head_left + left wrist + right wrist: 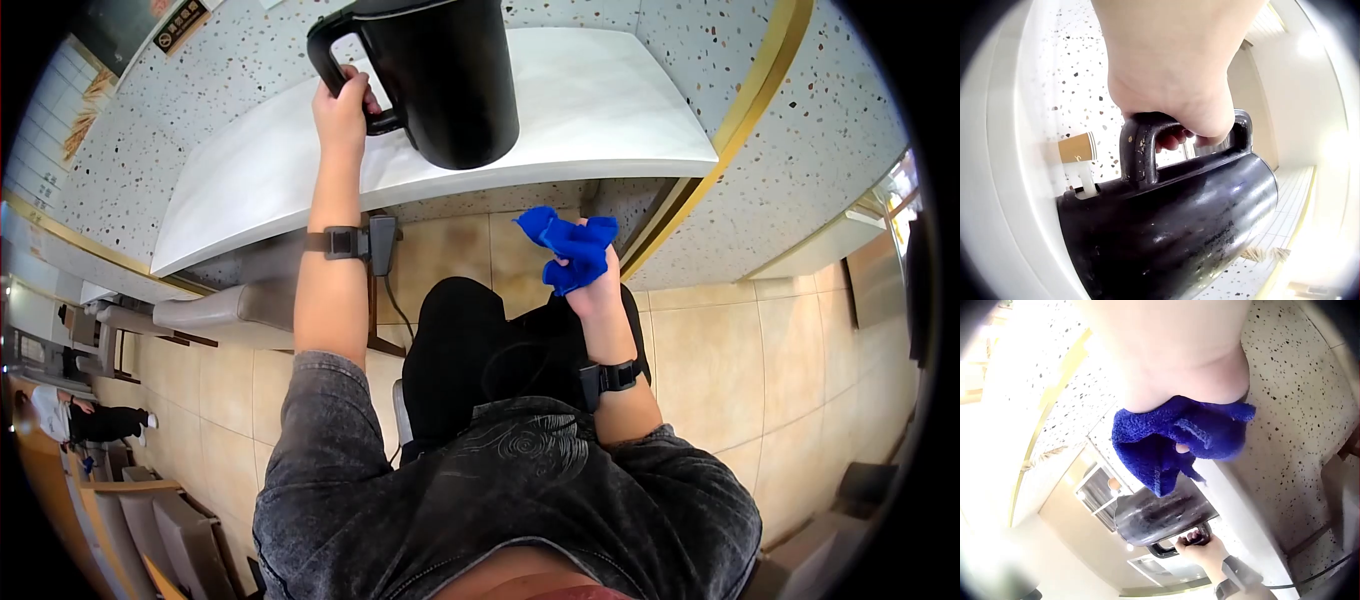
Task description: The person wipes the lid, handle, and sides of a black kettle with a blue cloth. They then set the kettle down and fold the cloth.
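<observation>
My left hand (343,112) grips the handle of a large black pitcher (455,90). In the left wrist view its fingers curl through the handle (1138,150), which has worn, chipped spots. The pitcher is at the white counter (610,100), and its top is cut off by the head view's upper edge. My right hand (600,296) holds a bunched blue cloth (572,248) in front of the counter's edge, to the right of the pitcher. Up close in the right wrist view, the towel-like cloth (1175,434) covers most of the fingers, with one fingertip showing.
A brown paper cup (1077,149) stands behind the pitcher. Speckled panels with gold trim (745,110) flank the counter. A padded seat (235,305) is below it on the left. Far left, another person (85,415) is in the room near more chairs (170,520).
</observation>
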A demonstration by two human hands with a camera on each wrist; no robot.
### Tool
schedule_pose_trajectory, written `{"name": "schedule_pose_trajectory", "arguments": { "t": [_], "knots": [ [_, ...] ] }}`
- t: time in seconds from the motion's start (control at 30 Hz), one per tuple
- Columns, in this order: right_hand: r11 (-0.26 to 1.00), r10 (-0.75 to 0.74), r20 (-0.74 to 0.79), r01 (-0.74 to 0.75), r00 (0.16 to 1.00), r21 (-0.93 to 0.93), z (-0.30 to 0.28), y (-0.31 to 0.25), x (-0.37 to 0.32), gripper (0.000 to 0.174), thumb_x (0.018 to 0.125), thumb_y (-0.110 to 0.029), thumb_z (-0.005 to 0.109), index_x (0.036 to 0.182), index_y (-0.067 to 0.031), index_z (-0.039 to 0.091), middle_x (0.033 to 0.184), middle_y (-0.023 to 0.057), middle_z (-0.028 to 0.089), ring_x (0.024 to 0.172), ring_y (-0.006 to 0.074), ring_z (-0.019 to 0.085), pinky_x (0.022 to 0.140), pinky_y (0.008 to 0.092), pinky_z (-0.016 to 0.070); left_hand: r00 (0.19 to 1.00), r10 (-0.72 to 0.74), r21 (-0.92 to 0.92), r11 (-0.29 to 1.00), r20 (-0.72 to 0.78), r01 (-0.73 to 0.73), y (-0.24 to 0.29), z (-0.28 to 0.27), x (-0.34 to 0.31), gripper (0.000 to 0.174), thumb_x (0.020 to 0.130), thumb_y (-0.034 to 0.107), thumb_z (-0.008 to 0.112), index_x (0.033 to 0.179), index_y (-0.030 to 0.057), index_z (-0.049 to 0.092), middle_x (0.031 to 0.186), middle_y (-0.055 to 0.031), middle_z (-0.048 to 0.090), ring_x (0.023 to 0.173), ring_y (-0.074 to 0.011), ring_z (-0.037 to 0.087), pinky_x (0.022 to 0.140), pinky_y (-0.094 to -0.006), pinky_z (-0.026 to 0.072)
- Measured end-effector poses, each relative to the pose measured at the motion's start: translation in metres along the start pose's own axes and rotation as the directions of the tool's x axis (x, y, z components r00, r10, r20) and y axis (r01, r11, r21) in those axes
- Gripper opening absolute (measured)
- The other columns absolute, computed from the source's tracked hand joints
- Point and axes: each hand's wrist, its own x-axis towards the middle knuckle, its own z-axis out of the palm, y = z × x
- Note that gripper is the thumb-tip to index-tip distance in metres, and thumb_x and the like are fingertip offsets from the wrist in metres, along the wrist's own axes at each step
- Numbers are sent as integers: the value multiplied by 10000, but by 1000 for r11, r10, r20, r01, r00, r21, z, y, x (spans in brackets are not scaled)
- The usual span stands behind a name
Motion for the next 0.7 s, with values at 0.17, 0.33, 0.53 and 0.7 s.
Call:
{"name": "schedule_pose_trajectory", "arguments": {
  "t": [0.17, 0.33, 0.53, 0.7],
  "knots": [
    [993, -22, 54, 16, 998, 118, 19, -6, -4, 158, 824, -3, 583, 934, -112, 555, 826, 30, 578, 649, 158, 527, 481, 280, 351, 996, 82, 311, 948, -25, -70, -2, -9, 12, 226, 881, 218, 614, 906, -6, 605, 659, -57, 579, 592, -143, 576, 568, -280, 439],
    [962, -18, 160, -26, 987, 271, 5, -2, -6, 113, 928, -200, 513, 934, -109, 580, 851, 69, 576, 743, 229, 514, 636, 351, 383, 999, 48, 704, 709, 9, -40, -17, -30, 43, 419, 902, 388, 602, 955, -22, 665, 773, -122, 672, 750, -233, 639, 695, -345, 471],
    [964, 15, -109, 14, 994, 266, 24, -11, -14, 77, 878, -136, 547, 909, -110, 613, 935, 73, 617, 860, 247, 580, 828, 482, 472, 976, -181, 780, 626, 123, 17, 10, -48, 73, 489, 853, 399, 667, 1131, -3, 630, 1003, -146, 701, 954, -258, 661, 816, -354, 489],
    [965, -68, -143, 102, 987, 244, 19, -12, -12, 147, 931, -224, 511, 878, -123, 605, 951, 75, 623, 943, 271, 592, 885, 529, 455, 974, -138, 980, 110, 183, -168, 61, -70, 75, 508, 853, 361, 660, 1270, 84, 571, 1224, -195, 618, 1146, -322, 586, 966, -384, 453]
  ]
}}
